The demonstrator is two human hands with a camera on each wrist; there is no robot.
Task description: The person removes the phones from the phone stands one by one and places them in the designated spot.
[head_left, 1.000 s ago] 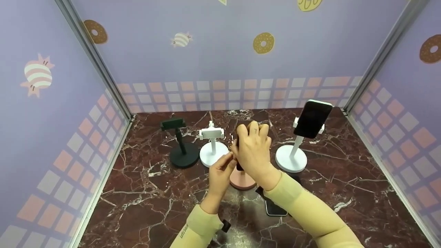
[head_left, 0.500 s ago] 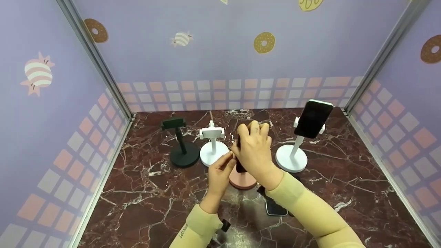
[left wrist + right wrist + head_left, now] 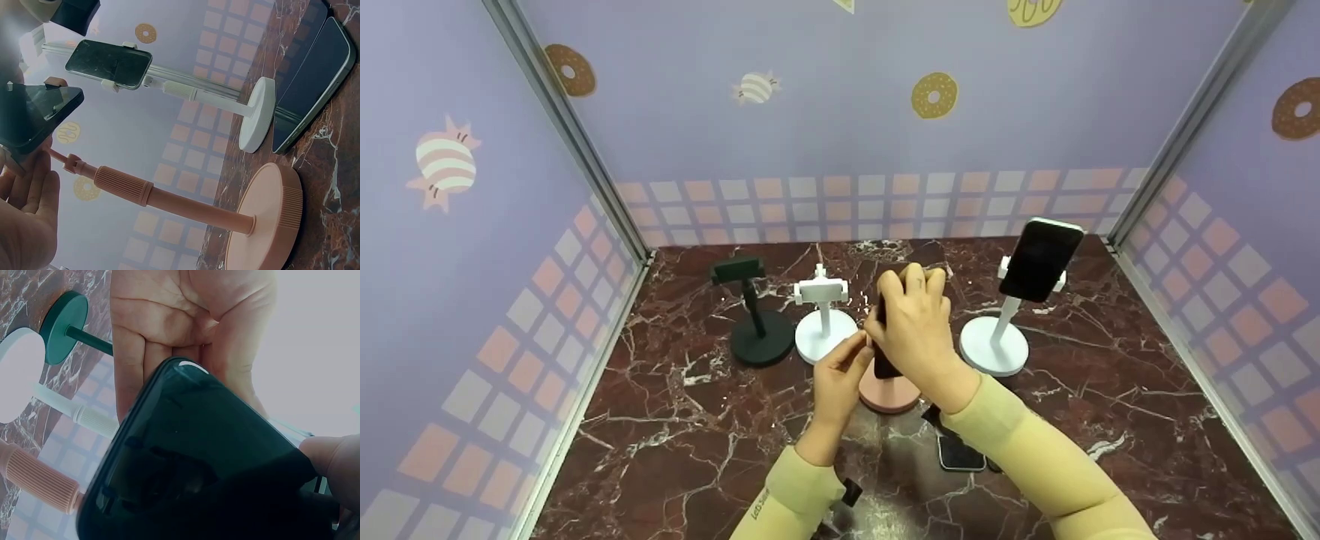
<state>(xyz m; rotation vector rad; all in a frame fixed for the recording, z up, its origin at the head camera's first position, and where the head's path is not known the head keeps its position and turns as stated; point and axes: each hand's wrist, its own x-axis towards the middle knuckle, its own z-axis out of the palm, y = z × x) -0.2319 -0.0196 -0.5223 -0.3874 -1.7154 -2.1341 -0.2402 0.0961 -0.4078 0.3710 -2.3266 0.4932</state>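
Observation:
In the head view my right hand (image 3: 916, 330) grips a dark smartphone (image 3: 885, 361) over the pink phone stand (image 3: 889, 396). The right wrist view shows the smartphone (image 3: 185, 461) close up, its glossy dark screen tilted across the palm. My left hand (image 3: 837, 382) pinches the stand's clamp at the phone's left side. In the left wrist view, the phone (image 3: 39, 112) lies between pink clamp ends (image 3: 55, 82) at the top of the stand's ribbed pole (image 3: 122, 185). My own fingers partly hide the clamp.
To the left stand a dark phone stand (image 3: 761, 339) and a white one (image 3: 825, 337). At right, another white stand (image 3: 994, 346) carries a phone (image 3: 1042, 259). More phones (image 3: 960, 454) lie on the marbled tabletop by my right sleeve. Patterned walls (image 3: 840, 135) surround the table.
The phone's lower end has slid down slightly and shows a little more below my right hand. Both hands stay almost in place.

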